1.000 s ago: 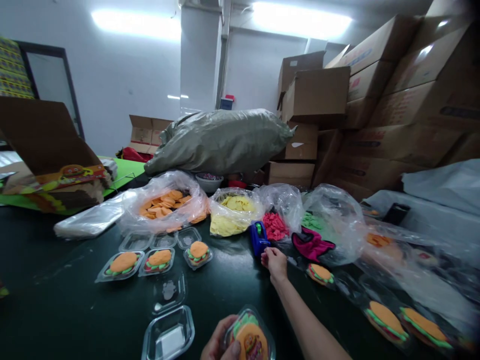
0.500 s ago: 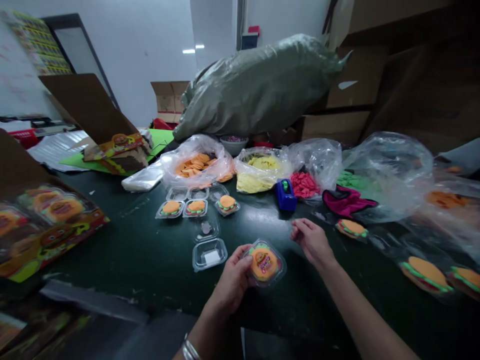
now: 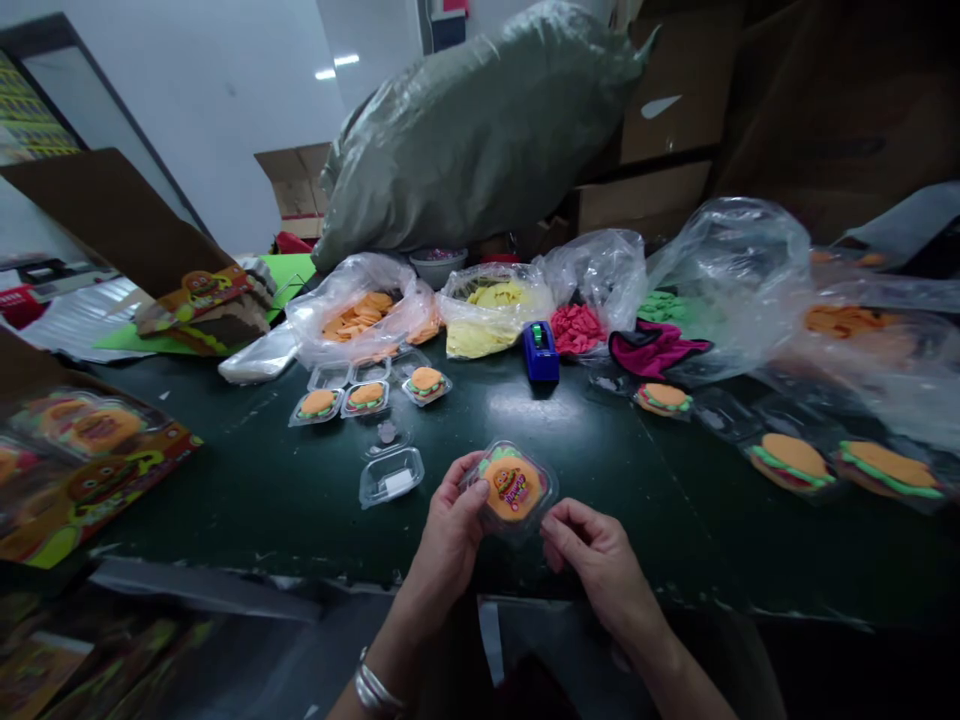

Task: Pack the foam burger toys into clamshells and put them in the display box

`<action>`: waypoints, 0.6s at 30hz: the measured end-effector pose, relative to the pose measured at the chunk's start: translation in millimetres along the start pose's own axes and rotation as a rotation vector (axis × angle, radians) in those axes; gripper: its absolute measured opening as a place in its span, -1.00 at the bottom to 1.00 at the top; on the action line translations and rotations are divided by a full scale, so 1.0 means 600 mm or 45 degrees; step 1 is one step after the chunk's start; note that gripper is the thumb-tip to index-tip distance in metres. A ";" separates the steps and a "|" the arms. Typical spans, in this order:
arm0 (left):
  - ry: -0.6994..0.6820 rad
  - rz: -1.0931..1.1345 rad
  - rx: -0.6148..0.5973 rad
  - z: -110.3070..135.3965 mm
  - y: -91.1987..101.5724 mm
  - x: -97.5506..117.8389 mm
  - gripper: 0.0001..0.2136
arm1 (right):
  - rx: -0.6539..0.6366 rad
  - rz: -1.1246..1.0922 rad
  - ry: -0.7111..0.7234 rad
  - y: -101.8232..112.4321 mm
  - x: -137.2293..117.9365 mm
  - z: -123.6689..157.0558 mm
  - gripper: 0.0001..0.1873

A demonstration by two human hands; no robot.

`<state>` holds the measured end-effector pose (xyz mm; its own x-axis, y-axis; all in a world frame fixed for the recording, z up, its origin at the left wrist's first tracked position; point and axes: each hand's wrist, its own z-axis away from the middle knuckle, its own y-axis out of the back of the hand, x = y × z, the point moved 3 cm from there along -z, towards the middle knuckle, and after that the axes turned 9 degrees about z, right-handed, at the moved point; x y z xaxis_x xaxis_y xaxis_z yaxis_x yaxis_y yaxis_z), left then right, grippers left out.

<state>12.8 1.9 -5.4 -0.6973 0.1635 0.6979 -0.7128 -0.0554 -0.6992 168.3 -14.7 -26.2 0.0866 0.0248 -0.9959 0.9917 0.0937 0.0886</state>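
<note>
My left hand (image 3: 448, 540) grips the left side of a clear plastic case holding a toy burger (image 3: 511, 486) with an orange bun and a printed label. My right hand (image 3: 592, 558) pinches the case's lower right corner with curled fingers. Both hands are over the front edge of the dark green table (image 3: 247, 490). An open clear case (image 3: 391, 475) lies just left of my hands. Behind it stand three packed burger cases (image 3: 367, 396) in a row. A blue tape dispenser (image 3: 540, 351) sits farther back.
Plastic bags of orange (image 3: 360, 315), yellow (image 3: 487, 310), red (image 3: 576, 325) and green (image 3: 664, 303) pieces line the back. Loose burgers (image 3: 793, 460) lie at right. A printed display box (image 3: 82, 455) is at left. A grey sack (image 3: 480, 130) and cardboard boxes (image 3: 675, 95) stand behind.
My right hand pulled back from the blue tape dispenser and came down onto the burger case. The view tilted down and my left hand lifted the case into the middle.
</note>
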 end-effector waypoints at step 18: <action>0.291 0.319 -0.182 0.102 -0.021 -0.033 -0.71 | -0.171 0.133 0.131 0.013 -0.005 0.072 -0.59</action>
<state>31.0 -60.8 -0.7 -0.8024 0.3789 0.4611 -0.4932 0.0140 -0.8698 179.7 -57.3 -23.4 0.1712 0.1422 -0.9749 0.9556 0.2170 0.1994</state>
